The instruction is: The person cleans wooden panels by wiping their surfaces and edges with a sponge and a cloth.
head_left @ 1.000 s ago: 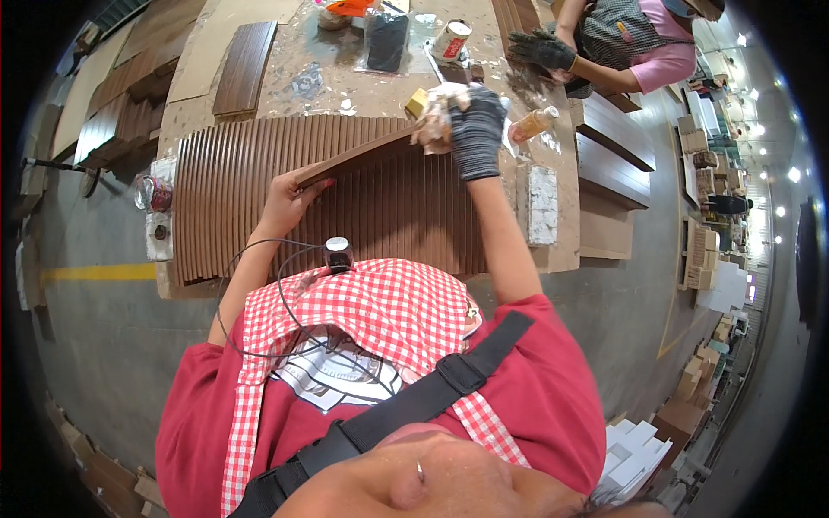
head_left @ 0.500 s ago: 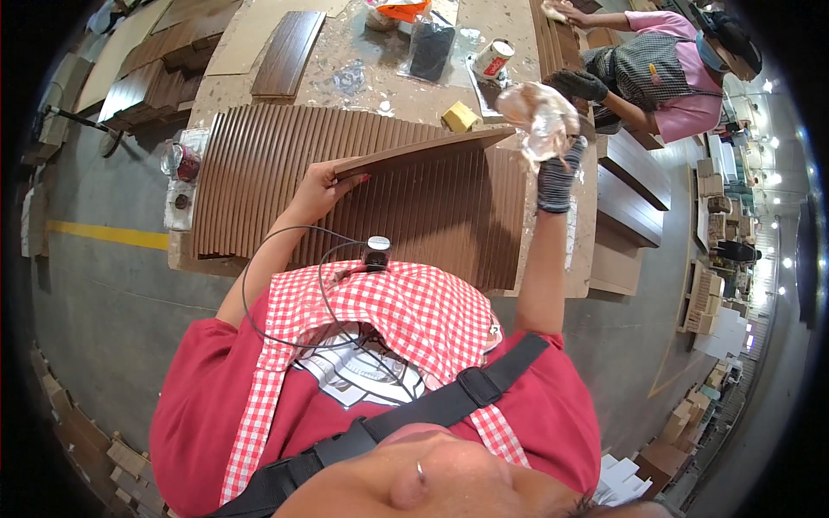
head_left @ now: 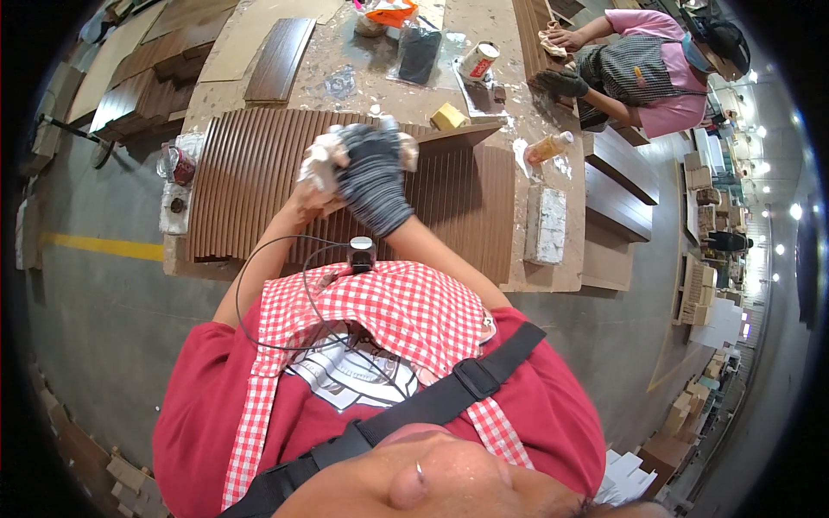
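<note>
My right hand (head_left: pixel 376 177), in a grey and black striped glove, is closed on a crumpled whitish rag (head_left: pixel 321 162) at the left end of a brown wooden plank (head_left: pixel 466 136). The plank is held tilted on edge, above a row of brown planks (head_left: pixel 250 173) packed side by side on the table. Bare and partly hidden behind the glove and rag, my left hand (head_left: pixel 316 200) grips that same left end. Only the right part of the held plank shows past the glove.
A yellow sponge-like block (head_left: pixel 450 117) lies behind the planks. To the right are a bottle of amber liquid (head_left: pixel 548 148) and a white-wrapped block (head_left: pixel 546 226). A can (head_left: pixel 479 60) stands farther back. At the far right, a co-worker (head_left: pixel 635 73) wipes boards.
My right hand has swung the rag from the table's right side leftward onto the plank's left end. The amber bottle and wrapped block now show. The co-worker's rag hand has moved closer to their body.
</note>
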The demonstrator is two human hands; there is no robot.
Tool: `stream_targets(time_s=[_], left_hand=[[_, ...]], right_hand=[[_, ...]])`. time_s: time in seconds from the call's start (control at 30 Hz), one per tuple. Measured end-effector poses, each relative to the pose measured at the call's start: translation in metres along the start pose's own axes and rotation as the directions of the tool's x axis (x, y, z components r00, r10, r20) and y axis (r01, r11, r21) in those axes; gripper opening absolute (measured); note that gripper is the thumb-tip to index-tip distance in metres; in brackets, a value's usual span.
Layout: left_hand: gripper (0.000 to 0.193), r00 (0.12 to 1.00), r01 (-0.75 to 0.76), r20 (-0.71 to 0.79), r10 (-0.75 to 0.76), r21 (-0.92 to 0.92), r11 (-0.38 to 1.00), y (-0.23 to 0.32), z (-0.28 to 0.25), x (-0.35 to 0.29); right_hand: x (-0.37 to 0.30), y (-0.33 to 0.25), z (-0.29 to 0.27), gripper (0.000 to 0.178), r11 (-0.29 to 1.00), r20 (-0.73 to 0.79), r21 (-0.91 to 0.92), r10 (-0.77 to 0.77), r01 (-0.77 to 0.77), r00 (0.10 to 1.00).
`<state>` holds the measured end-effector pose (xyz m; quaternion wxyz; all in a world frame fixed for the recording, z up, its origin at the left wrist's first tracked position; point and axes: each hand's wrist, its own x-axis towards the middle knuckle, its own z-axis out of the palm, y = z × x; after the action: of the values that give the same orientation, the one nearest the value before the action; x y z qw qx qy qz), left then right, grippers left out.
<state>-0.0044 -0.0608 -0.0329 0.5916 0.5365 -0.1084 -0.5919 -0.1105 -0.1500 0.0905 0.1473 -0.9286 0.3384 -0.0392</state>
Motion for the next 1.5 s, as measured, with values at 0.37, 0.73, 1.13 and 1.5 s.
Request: stream_targets(time_s=[0.37, 0.73, 1.13, 1.5], left_hand=[[0.06, 0.73, -0.623, 0.368, 0.576, 0.704, 0.34, -0.024, -0.033, 0.029], [0.052, 0.703, -0.579, 0.491, 0.515, 0.815, 0.014, 0.017, 0.017, 0.001], [0.019, 0.827, -0.555, 0.336, 0.45, 0.608, 0.567, 0.027, 0.024, -0.024], [0.037, 0.91, -0.415, 0.123, 0.396, 0.296, 0.86, 0.022, 0.018, -0.029]], right_hand=[[-0.008, -0.025, 0.029, 0.027, 0.398, -0.641, 0.661, -0.14, 0.636, 0.754], [-0.01, 0.029, 0.023, 0.025, 0.976, -0.422, 0.041, -0.179, 0.215, 0.889], [0.004, 0.164, -0.046, 0.018, 0.807, -0.114, 0.322, 0.551, -0.494, 0.826], [-0.006, 0.29, -0.018, 0.026, 0.802, -0.599, 0.597, 0.452, -0.007, 0.66]])
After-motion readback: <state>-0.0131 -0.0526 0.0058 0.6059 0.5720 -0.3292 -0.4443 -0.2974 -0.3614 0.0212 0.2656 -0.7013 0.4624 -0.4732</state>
